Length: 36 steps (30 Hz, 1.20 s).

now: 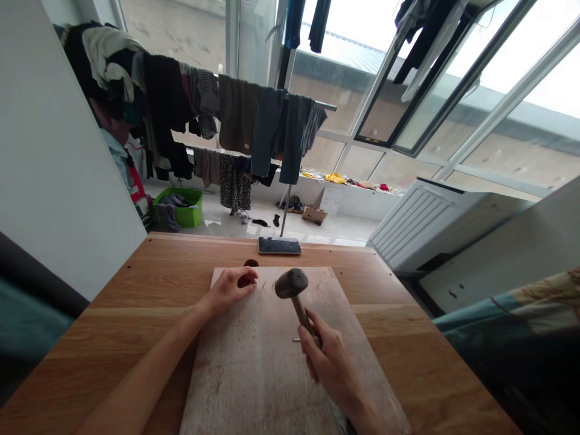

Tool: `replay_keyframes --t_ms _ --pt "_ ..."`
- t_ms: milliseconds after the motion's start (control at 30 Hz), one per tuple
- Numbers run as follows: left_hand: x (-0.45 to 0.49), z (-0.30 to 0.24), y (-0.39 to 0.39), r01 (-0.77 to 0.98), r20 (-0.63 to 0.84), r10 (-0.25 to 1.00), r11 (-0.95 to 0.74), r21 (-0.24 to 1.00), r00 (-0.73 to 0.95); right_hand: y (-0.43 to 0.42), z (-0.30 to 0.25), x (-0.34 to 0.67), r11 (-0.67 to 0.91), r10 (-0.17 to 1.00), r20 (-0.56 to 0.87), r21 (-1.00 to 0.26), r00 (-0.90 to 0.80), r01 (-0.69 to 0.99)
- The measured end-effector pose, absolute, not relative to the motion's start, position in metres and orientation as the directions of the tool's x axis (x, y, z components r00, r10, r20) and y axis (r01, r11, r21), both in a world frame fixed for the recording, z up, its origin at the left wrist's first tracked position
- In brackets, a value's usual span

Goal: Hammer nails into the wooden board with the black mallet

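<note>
My right hand point(327, 349) is wrapped round the handle of a hammer point(292, 284), its dark, blunt head raised over a worn wooden board point(244, 368). Near the board's far left corner, my left hand point(233, 290) has thumb and fingers drawn together in a pinch at the surface. Whatever sits between those fingertips is too small to make out. Thin nails stand in the board: one nail point(264, 284) just right of my left hand, another nail point(319, 283) right of the hammer head. A small metal rod point(296, 340) shows beside my right hand, partly hidden by it.
The board lies on a wooden table point(408, 338). A phone point(280, 245) is at the far edge, and a dark round object point(251, 263) sits behind my left hand. Beyond are a laundry rack with hanging clothes point(238, 115), a green basket point(188, 211) and a white ridged cabinet point(417, 223).
</note>
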<state>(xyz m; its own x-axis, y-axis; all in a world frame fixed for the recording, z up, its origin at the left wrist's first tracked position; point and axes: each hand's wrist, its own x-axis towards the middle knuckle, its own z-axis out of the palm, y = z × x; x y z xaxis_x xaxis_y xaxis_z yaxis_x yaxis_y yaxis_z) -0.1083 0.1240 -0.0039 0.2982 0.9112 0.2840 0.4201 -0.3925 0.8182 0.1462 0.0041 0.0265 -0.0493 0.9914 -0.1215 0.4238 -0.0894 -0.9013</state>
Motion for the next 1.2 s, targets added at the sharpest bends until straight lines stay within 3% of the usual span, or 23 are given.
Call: replay_keyframes --t_ms 133,400,600,767,867,967,1100,1200 --pt "-0.107 -0.004 0.124 0.416 0.256 0.92 -0.365 0.833 0.296 0.017 0.036 0.122 0.023 0.995 -0.03 -0.867 -0.098 0.499" --pt "-0.107 -0.004 0.126 0.454 0.337 0.892 -0.446 0.772 0.302 0.027 0.035 0.095 0.21 0.975 0.098 -0.714 -0.201 0.668" --pt "-0.106 0.001 0.123 0.453 0.325 0.888 -0.448 0.771 0.325 0.026 0.029 0.098 0.156 0.984 0.072 -0.795 -0.164 0.586" --pt "-0.107 0.001 0.126 0.479 0.303 0.898 -0.429 0.766 0.319 0.009 0.031 0.128 -0.061 0.993 -0.095 -0.92 -0.071 0.387" --pt "-0.101 0.013 0.12 0.566 0.358 0.87 -0.493 0.66 0.34 -0.01 0.03 0.161 -0.154 0.982 -0.181 -0.928 -0.049 0.339" --pt "-0.081 0.037 0.101 0.588 0.382 0.794 -0.607 0.535 0.473 -0.025 0.022 0.19 -0.198 0.977 -0.211 -0.886 0.015 0.418" --pt "-0.039 0.059 0.066 0.545 0.255 0.603 -0.796 0.263 0.756 -0.034 0.007 0.209 -0.224 0.975 -0.193 -0.828 0.113 0.515" --pt "-0.01 0.054 0.05 0.529 0.15 0.537 -0.844 0.095 0.83 -0.034 0.005 0.208 -0.233 0.973 -0.192 -0.812 0.132 0.536"
